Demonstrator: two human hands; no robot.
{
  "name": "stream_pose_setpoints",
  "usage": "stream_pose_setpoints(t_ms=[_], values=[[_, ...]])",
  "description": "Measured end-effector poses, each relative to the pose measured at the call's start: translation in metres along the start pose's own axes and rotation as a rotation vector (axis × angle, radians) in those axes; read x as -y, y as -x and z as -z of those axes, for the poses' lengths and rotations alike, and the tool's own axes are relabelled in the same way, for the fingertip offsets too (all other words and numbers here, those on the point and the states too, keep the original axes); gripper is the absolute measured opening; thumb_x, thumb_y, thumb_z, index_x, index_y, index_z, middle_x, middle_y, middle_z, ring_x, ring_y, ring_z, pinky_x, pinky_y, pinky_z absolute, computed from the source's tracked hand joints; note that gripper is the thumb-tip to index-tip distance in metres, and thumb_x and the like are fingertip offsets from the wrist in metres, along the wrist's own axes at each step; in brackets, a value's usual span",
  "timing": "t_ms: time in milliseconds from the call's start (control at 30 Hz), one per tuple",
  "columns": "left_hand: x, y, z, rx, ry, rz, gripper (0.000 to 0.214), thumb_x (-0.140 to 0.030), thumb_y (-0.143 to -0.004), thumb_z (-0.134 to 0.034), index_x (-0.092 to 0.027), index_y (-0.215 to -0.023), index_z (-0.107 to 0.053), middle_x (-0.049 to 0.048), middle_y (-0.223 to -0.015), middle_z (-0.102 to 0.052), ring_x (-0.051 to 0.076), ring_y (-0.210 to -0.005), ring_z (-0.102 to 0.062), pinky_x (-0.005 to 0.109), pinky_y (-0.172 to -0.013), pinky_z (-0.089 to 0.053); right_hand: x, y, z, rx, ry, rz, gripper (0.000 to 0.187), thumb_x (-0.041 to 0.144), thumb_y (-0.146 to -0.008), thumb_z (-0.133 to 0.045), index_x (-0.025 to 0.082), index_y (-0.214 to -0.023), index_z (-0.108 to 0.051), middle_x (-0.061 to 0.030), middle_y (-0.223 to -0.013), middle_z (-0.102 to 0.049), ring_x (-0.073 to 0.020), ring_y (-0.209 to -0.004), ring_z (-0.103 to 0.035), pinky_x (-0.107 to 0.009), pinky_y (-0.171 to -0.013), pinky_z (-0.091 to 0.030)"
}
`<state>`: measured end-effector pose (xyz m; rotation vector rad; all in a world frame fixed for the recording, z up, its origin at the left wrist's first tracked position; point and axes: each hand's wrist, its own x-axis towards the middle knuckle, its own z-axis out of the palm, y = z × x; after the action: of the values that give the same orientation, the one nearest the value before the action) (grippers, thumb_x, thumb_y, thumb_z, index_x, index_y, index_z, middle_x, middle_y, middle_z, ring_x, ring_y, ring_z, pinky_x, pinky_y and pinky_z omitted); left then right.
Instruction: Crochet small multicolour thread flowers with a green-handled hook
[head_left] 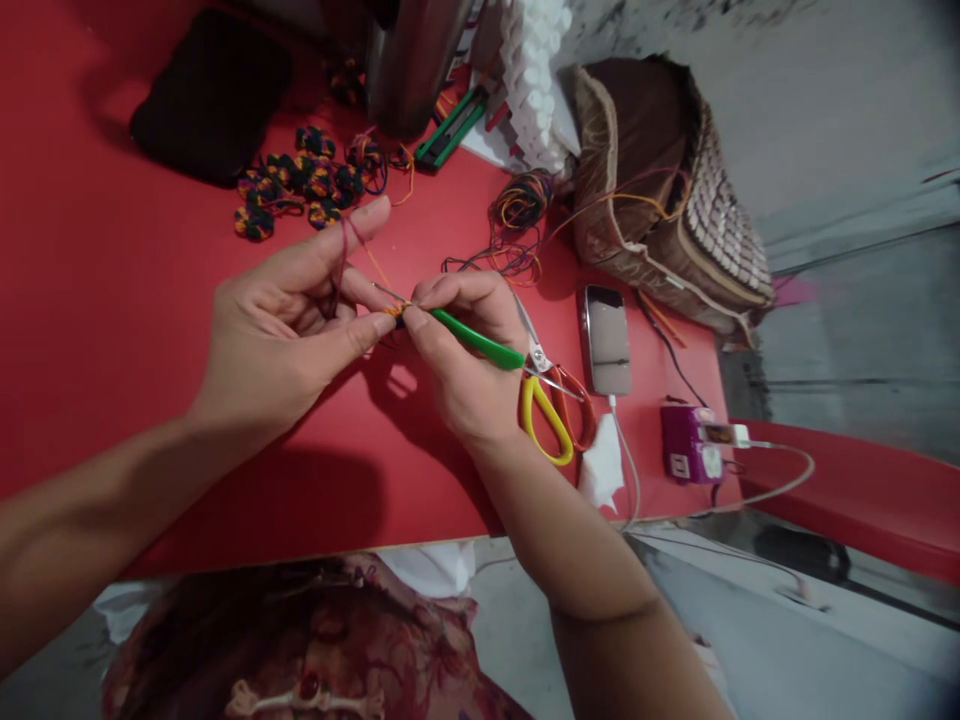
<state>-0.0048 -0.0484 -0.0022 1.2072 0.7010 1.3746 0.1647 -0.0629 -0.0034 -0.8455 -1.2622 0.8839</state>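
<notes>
My left hand (300,310) pinches a small orange and dark crochet piece (393,312) between thumb and a finger. Its raised index finger carries a loop of multicoloured yarn (373,262) running down to the piece. In my right hand (472,335) is a crochet hook with a green handle (480,342), gripped between thumb and fingers. The hook's thin metal tip meets the crochet piece, where both hands nearly touch. Behind the left hand lie several small crocheted balls (300,180) in dark, orange and purple yarn. Whether the tip sits inside a stitch, I cannot tell.
Right of my right hand lie scissors (538,375) with yellow and red handles. Beyond are a tangled yarn bundle (521,200), a phone (606,340) on a cable, a purple box (686,445), a brown bag (637,190), a green cutter (450,130) and a black object (214,95).
</notes>
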Motion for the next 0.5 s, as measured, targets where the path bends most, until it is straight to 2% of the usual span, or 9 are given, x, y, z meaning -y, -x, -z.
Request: stream_pose_setpoints(t_ms=[100,233,333,500], values=[[0.0,-0.001,0.001,-0.002,0.006,-0.011,0.063,-0.007,-0.087,-0.095,-0.037,-0.141,-0.085,-0.0042,-0.091,-0.085,0.008,-0.069,-0.073,0.017,-0.06,-0.061,0.003,0.001,0.003,0.03,-0.031,-0.049,0.011,0.029,-0.096,-0.09,0.031,-0.094,-0.079,0.0029,-0.085,-0.075,-0.0154,-0.069,-0.067,-0.031,-0.063,-0.059],[0.0,-0.002,0.002,-0.002,0.032,0.017,0.067,0.002,-0.087,-0.09,-0.037,-0.142,-0.085,-0.0054,-0.091,-0.084,0.006,-0.072,-0.074,0.013,-0.066,-0.061,0.002,0.001,0.005,0.027,-0.134,-0.141,0.01,0.036,-0.102,-0.087,0.03,-0.098,-0.08,0.0031,-0.083,-0.076,-0.0145,-0.067,-0.068,-0.031,-0.062,-0.058],[0.005,-0.004,0.003,0.0,0.07,-0.03,0.068,0.005,-0.085,-0.09,-0.034,-0.141,-0.086,-0.0054,-0.09,-0.082,0.005,-0.072,-0.073,0.012,-0.067,-0.062,0.002,-0.003,0.004,0.017,-0.198,-0.238,0.021,0.043,-0.097,-0.091,0.029,-0.092,-0.078,0.0025,-0.081,-0.077,-0.014,-0.063,-0.068,-0.03,-0.061,-0.061],[0.011,-0.006,0.005,0.059,0.117,-0.071,0.068,0.005,-0.086,-0.088,-0.034,-0.142,-0.085,-0.0041,-0.088,-0.08,0.006,-0.065,-0.069,0.015,-0.061,-0.061,0.002,-0.012,0.003,0.01,-0.308,-0.301,0.036,0.051,-0.092,-0.095,0.025,-0.079,-0.073,0.0039,-0.072,-0.069,-0.0087,-0.051,-0.055,-0.025,-0.05,-0.055]])
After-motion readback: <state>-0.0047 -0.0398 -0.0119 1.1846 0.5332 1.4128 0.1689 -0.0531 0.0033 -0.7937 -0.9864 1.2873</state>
